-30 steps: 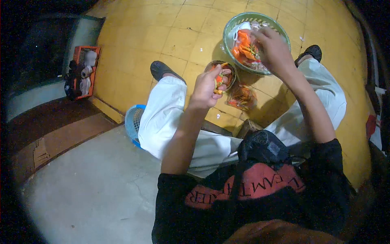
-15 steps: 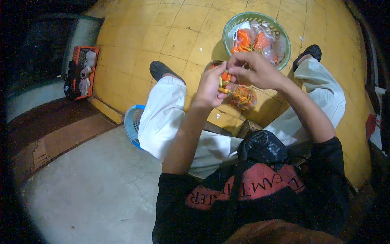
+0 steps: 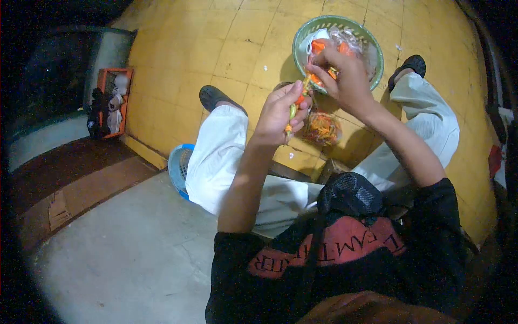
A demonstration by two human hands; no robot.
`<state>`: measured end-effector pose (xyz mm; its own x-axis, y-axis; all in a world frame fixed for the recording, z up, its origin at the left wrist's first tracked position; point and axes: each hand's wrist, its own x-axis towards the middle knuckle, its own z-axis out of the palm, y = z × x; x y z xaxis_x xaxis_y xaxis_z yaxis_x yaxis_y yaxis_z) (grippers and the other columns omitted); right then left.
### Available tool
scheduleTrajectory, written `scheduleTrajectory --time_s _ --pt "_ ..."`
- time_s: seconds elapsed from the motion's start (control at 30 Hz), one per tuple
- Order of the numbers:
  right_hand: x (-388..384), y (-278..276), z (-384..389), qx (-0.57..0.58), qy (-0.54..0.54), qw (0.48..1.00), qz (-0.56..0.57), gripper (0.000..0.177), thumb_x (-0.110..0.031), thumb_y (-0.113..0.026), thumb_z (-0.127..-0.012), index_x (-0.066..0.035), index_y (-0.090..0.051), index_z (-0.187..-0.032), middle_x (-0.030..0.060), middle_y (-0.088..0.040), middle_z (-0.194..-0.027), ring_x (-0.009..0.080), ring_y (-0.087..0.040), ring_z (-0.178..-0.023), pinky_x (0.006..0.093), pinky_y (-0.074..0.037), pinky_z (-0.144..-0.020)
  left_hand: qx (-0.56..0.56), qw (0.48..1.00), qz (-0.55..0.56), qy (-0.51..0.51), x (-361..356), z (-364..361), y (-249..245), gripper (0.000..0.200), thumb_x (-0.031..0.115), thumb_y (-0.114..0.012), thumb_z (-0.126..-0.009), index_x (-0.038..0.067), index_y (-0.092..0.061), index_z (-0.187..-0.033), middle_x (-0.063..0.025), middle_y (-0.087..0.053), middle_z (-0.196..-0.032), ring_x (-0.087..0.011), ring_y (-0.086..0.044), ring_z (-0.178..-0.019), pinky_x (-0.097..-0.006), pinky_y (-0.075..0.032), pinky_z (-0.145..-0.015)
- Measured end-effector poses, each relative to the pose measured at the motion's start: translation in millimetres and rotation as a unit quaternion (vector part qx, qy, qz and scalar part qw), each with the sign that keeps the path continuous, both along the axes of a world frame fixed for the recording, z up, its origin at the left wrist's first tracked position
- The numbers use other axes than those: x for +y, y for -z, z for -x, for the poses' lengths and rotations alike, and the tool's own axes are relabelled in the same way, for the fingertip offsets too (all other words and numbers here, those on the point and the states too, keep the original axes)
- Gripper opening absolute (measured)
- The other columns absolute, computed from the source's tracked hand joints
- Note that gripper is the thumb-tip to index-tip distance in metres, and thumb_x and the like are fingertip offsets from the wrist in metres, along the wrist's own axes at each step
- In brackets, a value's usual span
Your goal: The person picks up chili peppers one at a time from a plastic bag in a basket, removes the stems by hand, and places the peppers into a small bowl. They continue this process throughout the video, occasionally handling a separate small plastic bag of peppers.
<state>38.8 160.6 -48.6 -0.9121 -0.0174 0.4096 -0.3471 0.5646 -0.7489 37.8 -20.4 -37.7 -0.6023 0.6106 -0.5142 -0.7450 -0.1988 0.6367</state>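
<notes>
Several small chili peppers (image 3: 293, 111), green, orange and red, lie in my left hand (image 3: 275, 112), its fingers curled round them. My right hand (image 3: 348, 81) is just above and to the right, thumb and forefinger pinched at the upper tip of a yellow-orange chili (image 3: 307, 82) that sticks up from the left hand. Below the hands, a clear container or bag of orange and green chilies (image 3: 324, 128) stands on the floor, partly covered. Behind the right hand is a green basket (image 3: 298, 51) holding plastic bags with orange-red contents.
My legs in pale trousers (image 3: 216, 156) spread on both sides. By the left knee stands a blue basket (image 3: 177, 167). Farther left, an orange crate (image 3: 125, 100) holds white and dark items. Yellow tiles (image 3: 189, 54) cover the floor ahead, with grey concrete (image 3: 129, 243) behind.
My right hand has moved up and away from the left palm, its fingertips now at a chili's upper end. The left hand has turned slightly, still holding chilies.
</notes>
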Motion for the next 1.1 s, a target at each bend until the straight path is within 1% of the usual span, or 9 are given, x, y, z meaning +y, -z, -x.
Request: scheduleTrajectory --time_s 0.17,0.23,0.37,0.43,0.5,0.6,0.67,1.07,1.1 --pt "12 7 12 0.176 0.005 0.976 -0.129 0.008 -0.011 -0.056 -0.084 -0.003 -0.056 -0.086 0.0161 -0.061 -0.080 0.0361 -0.061 -0.078 0.0433 -0.048 -0.066 0.008 1.000 0.019 -0.003 -1 -3 0 0.032 0.037 -0.041 -0.101 0.007 -0.052 -0.102 0.0018 -0.045 -0.070 -0.0039 -0.032 -0.041 -0.0180 -0.026 -0.033" --pt "23 16 21 -0.009 0.038 0.985 -0.169 0.013 -0.011 -0.053 -0.084 -0.005 -0.059 -0.094 0.0179 -0.062 -0.093 0.0373 -0.062 -0.086 0.0440 -0.049 -0.072 0.047 0.993 0.103 -0.014 -6 -4 6 0.032 0.036 -0.043 -0.101 0.006 -0.055 -0.096 0.0019 -0.047 -0.070 -0.0033 -0.034 -0.042 -0.0185 -0.027 -0.035" --pt "47 31 26 -0.080 0.046 0.956 -0.277 0.027 -0.010 -0.054 -0.082 -0.006 -0.061 -0.108 0.0170 -0.063 -0.103 0.0366 -0.062 -0.091 0.0448 -0.051 -0.078 0.177 0.946 0.272 -0.019 -20 1 25 0.034 0.035 -0.046 -0.100 0.006 -0.058 -0.087 0.0025 -0.048 -0.065 -0.0029 -0.035 -0.043 -0.0205 -0.027 -0.037" --pt "42 32 24 -0.055 0.019 0.954 -0.294 0.024 -0.011 -0.055 -0.083 -0.005 -0.062 -0.106 0.0169 -0.063 -0.103 0.0362 -0.063 -0.090 0.0449 -0.051 -0.077 0.313 0.864 0.395 0.014 -28 6 30 0.036 0.034 -0.048 -0.099 0.005 -0.061 -0.083 0.0037 -0.047 -0.060 -0.0026 -0.036 -0.045 -0.0223 -0.027 -0.039" --pt "31 29 20 -0.030 -0.004 0.950 -0.310 0.022 -0.012 -0.056 -0.085 -0.005 -0.063 -0.104 0.0169 -0.062 -0.103 0.0359 -0.063 -0.088 0.0450 -0.051 -0.077 0.296 0.879 0.374 0.014 -32 6 32 0.036 0.034 -0.048 -0.099 0.005 -0.061 -0.083 0.0043 -0.045 -0.058 -0.0028 -0.036 -0.045 -0.0225 -0.027 -0.040" --pt "-1 13 11 0.026 -0.151 0.983 -0.103 0.016 -0.012 -0.060 -0.085 -0.004 -0.063 -0.099 0.0169 -0.066 -0.092 0.0356 -0.063 -0.088 0.0425 -0.050 -0.073 0.305 0.891 0.336 0.018 -30 5 26 0.036 0.034 -0.049 -0.099 0.004 -0.060 -0.082 0.0048 -0.044 -0.058 -0.0029 -0.035 -0.045 -0.0226 -0.027 -0.041" --pt "-7 3 9 -0.062 -0.234 0.967 -0.084 0.019 -0.020 -0.062 -0.087 -0.002 -0.066 -0.089 0.0167 -0.064 -0.087 0.0351 -0.063 -0.078 0.0425 -0.051 -0.070 0.332 0.887 0.321 0.023 -28 2 19 0.036 0.034 -0.049 -0.098 0.004 -0.060 -0.082 0.0048 -0.045 -0.058 -0.0027 -0.035 -0.045 -0.0224 -0.027 -0.041" --pt "0 1 7 -0.086 -0.168 0.977 -0.097 0.015 -0.015 -0.058 -0.085 0.000 -0.060 -0.086 0.0191 -0.062 -0.080 0.0362 -0.062 -0.076 0.0448 -0.048 -0.067 0.307 0.916 0.250 -0.065 -19 -1 13 0.029 0.028 -0.055 -0.096 0.000 -0.063 -0.097 -0.0016 -0.057 -0.069 -0.0043 -0.044 -0.048 -0.0216 -0.034 -0.042" --pt "-3 -1 7 -0.078 -0.159 0.975 -0.138 0.015 -0.014 -0.057 -0.084 0.001 -0.060 -0.086 0.0200 -0.062 -0.082 0.0365 -0.062 -0.078 0.0453 -0.049 -0.068 0.393 0.860 0.321 -0.051 -19 -2 14 0.029 0.026 -0.056 -0.096 -0.001 -0.064 -0.098 -0.0031 -0.060 -0.071 -0.0071 -0.050 -0.053 -0.0234 -0.039 -0.048"
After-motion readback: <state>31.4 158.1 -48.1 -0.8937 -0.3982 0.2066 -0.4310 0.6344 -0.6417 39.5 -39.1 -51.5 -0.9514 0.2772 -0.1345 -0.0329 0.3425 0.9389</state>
